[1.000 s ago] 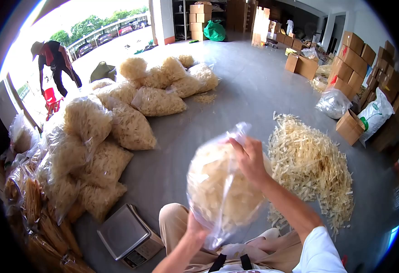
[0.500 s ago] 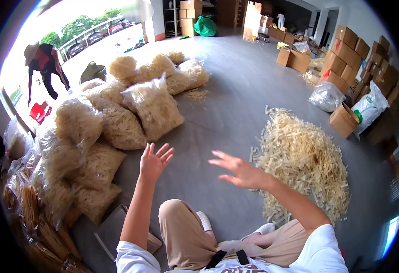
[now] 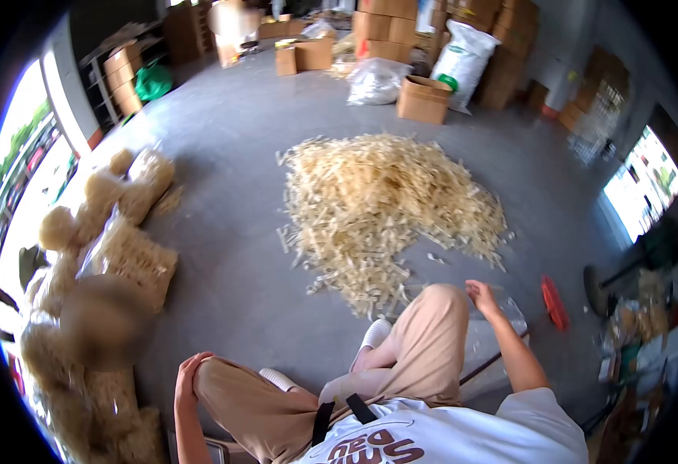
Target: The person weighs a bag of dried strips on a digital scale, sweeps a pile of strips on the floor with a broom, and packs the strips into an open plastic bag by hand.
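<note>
My left hand (image 3: 190, 375) rests on my left knee, its fingers laid over the trouser cloth and holding nothing. Just outside my right knee is my right hand (image 3: 480, 296), raised with its fingers loosely parted and nothing visible in them. Clear plastic (image 3: 509, 319) lies on the floor beside and partly behind the right forearm. A wide pile of pale, flat strips (image 3: 385, 193) spreads over the floor in front of my legs. Filled clear bags (image 3: 134, 259) of similar pale material are heaped at the left.
At the back stand an open cardboard box (image 3: 424, 100), a white sack (image 3: 464, 62), a clear bag (image 3: 378, 81) and stacked cartons (image 3: 385, 27). A red object (image 3: 554, 303) lies on the floor at right. The scale's edge (image 3: 219, 450) shows at bottom left.
The view has swung right. The filled bag I held in both hands was let go onto the left heap. My left hand came down to the knee; my right moved out beside the right knee.
</note>
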